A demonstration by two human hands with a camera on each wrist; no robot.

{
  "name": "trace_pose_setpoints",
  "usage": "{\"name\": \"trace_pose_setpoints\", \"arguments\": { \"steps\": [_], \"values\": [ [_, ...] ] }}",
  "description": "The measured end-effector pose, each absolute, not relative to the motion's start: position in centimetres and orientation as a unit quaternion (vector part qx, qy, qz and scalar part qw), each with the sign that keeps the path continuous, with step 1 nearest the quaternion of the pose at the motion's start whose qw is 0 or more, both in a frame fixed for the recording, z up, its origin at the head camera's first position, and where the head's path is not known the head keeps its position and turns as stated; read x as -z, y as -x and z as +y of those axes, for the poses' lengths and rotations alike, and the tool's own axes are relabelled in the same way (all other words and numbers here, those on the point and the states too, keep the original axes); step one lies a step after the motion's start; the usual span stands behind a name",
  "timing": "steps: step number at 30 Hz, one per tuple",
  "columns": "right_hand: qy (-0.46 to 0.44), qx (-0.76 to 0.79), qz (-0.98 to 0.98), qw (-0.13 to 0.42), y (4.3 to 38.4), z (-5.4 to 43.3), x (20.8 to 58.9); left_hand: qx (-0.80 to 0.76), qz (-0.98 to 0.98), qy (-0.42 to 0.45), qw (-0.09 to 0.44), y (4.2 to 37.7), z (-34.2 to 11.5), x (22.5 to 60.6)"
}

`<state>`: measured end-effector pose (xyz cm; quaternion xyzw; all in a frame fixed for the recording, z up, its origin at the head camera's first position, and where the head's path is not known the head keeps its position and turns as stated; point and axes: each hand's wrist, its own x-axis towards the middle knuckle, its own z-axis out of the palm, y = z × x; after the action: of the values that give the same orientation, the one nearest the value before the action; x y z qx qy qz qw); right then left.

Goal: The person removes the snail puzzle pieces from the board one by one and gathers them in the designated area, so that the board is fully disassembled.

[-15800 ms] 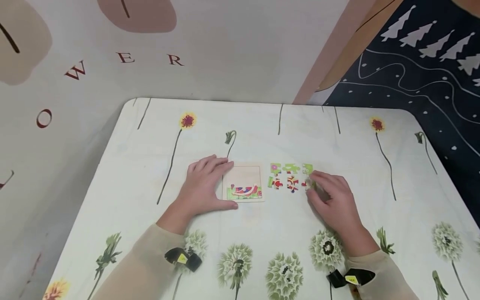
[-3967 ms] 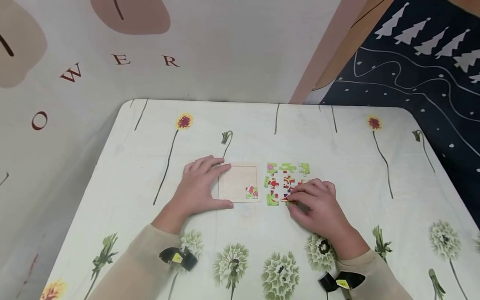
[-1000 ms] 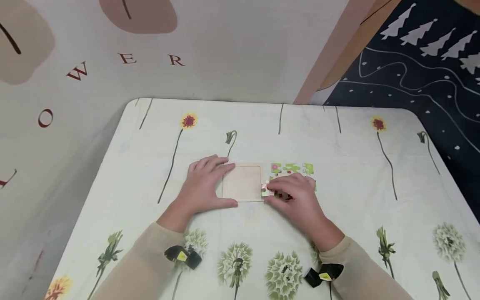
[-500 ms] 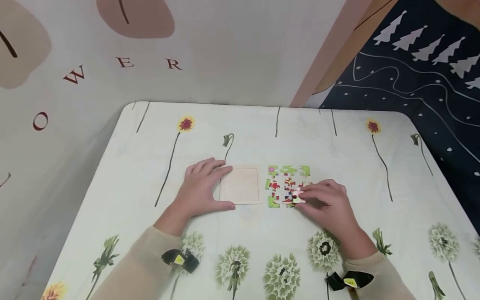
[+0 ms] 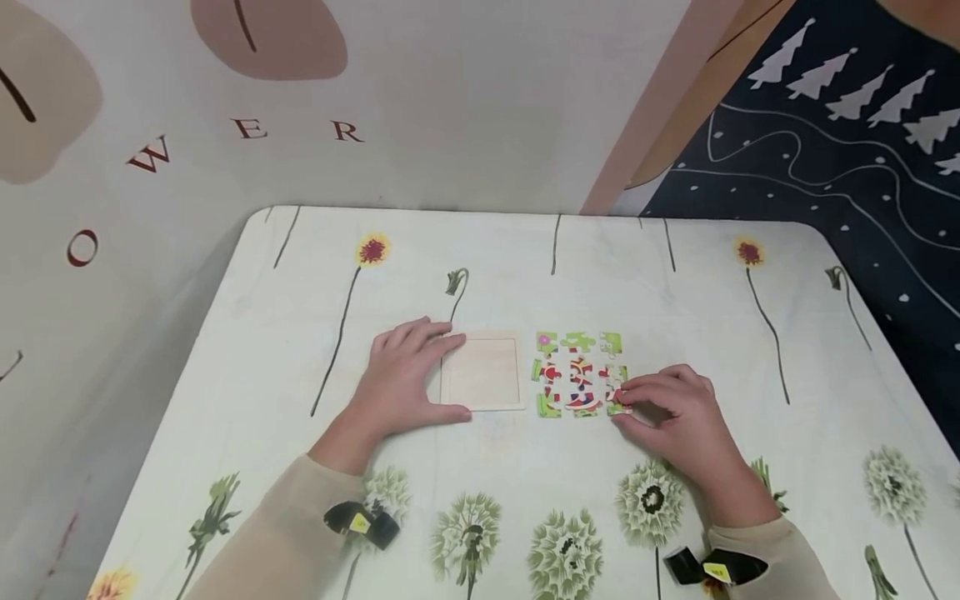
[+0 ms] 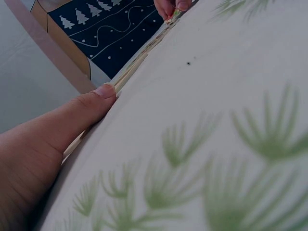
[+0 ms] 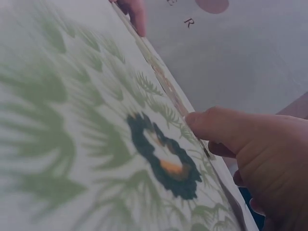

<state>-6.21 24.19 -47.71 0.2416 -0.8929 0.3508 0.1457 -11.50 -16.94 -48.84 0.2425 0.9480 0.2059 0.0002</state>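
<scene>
In the head view my left hand point(image 5: 401, 379) lies at the left side of a bare wooden puzzle tray point(image 5: 483, 375). Its thumb is at the tray's near edge and its fingers are at the far corner, gripping it between them. To the right, several picture puzzle pieces point(image 5: 581, 375) lie in rows. My right hand point(image 5: 678, 421) pinches a green and red puzzle piece point(image 5: 617, 407) between thumb and fingers at the group's near right corner. Fingers partly cover that piece. The left wrist view has the thumb point(image 6: 98, 96) against the tray's edge.
A white tabletop point(image 5: 480, 467) printed with flowers and dandelions carries everything. Behind it rises a pale wall point(image 5: 465, 133) with letters, and a dark mural point(image 5: 825, 142) with white trees stands at the right. Each wrist wears a black strapped camera.
The tray's bottom-row pieces have come out; earlier only a corner piece stayed, then it was lifted. My right hand has carried that piece rightward and down to the group's corner. The left hand stays.
</scene>
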Motion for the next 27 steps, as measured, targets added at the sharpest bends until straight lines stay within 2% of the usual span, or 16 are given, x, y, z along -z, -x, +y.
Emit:
{"name": "trace_pose_setpoints", "arguments": {
  "steps": [5,15,20,27],
  "values": [
    [-0.243,-0.350,-0.895,0.134,6.5,24.2,47.8,-0.208,0.949,-0.237,0.000,11.4,-17.1,48.9],
    [-0.267,-0.348,-0.887,0.142,7.3,23.7,48.0,-0.211,0.950,-0.230,-0.008,11.2,-17.4,48.8],
    [-0.276,-0.354,-0.882,0.146,6.3,23.5,47.6,-0.221,0.943,-0.248,-0.011,11.5,-16.2,49.4],
    [-0.327,-0.317,-0.885,0.091,5.9,23.9,45.9,-0.247,0.932,-0.264,0.008,11.0,-15.6,48.1]
  ]
}}
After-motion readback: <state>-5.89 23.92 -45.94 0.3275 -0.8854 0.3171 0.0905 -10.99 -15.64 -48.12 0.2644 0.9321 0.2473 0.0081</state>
